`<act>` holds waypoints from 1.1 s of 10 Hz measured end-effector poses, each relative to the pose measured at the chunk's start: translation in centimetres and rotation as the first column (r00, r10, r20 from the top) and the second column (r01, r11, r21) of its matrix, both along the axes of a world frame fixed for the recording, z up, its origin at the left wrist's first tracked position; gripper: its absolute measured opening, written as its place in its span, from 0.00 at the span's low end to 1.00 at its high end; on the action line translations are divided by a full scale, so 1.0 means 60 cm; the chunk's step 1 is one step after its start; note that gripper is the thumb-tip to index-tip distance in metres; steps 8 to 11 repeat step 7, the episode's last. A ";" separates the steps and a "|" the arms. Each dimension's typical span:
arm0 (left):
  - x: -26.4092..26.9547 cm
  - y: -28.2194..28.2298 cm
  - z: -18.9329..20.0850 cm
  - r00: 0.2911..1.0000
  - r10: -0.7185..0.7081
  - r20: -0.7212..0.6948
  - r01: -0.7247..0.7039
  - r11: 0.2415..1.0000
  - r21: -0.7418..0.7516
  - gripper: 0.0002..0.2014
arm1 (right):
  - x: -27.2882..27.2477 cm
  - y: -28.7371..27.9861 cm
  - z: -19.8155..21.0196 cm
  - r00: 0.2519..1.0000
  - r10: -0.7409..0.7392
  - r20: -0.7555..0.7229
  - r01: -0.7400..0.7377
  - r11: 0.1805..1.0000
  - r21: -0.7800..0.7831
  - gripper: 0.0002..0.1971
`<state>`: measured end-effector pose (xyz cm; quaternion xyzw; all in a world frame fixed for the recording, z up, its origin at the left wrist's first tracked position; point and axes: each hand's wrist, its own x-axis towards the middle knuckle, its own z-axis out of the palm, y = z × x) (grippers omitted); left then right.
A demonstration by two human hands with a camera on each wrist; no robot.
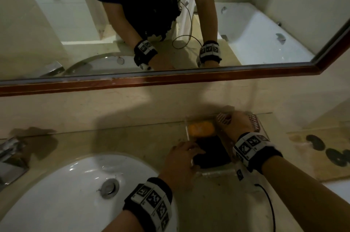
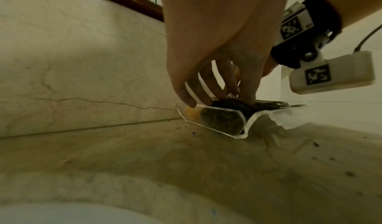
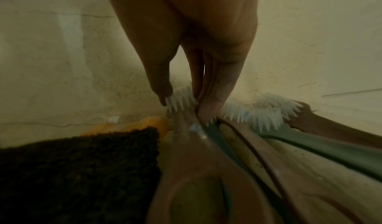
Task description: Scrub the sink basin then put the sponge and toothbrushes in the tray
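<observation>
A clear tray [image 1: 214,172] stands on the counter by the wall, right of the white sink basin [image 1: 66,184]. In it lie an orange sponge [image 1: 201,130] and, nearer to me, a dark scouring pad [image 1: 212,152]. My left hand [image 1: 189,153] reaches in from the left, and its straight fingers [image 2: 219,95] rest on the pad [image 2: 227,103]. My right hand [image 1: 236,123] is over the tray's far right part. There its thumb and fingers [image 3: 212,103] pinch the bristle head of a brown toothbrush [image 3: 198,154]. A green toothbrush [image 3: 330,149] and another brown one [image 3: 330,129] lie beside it.
A chrome faucet [image 1: 9,152] stands at the far left and the drain plug [image 1: 109,187] sits in the basin. A wood-framed mirror [image 1: 170,78] runs above the marble backsplash. A beige mat with dark marks [image 1: 322,152] lies right of the tray. A cable [image 1: 269,203] trails from my right wrist.
</observation>
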<state>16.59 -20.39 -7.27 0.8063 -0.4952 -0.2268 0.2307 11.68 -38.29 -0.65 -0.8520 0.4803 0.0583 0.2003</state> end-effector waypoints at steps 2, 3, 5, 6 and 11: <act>0.002 0.005 0.014 1.000 0.022 0.005 -0.022 0.999 0.027 0.20 | -0.006 0.007 -0.002 0.990 0.120 -0.070 -0.124 0.991 -0.057 0.14; 0.009 0.026 0.036 0.998 0.051 0.042 -0.053 0.998 0.042 0.20 | -0.010 0.010 0.011 0.997 0.068 -0.038 -0.069 0.997 -0.030 0.14; -0.005 0.098 0.096 0.987 0.127 0.101 -0.130 0.991 0.018 0.17 | -0.041 0.035 0.054 0.997 0.064 -0.051 -0.066 0.996 -0.052 0.07; -0.032 0.134 0.132 0.982 0.131 0.135 -0.131 0.991 -0.006 0.17 | -0.093 0.078 0.113 0.986 0.119 0.118 -0.115 0.993 -0.038 0.13; -0.051 0.176 0.168 0.968 0.159 0.196 -0.147 0.986 -0.074 0.16 | -0.141 0.125 0.172 0.969 0.149 0.198 -0.138 0.988 -0.067 0.11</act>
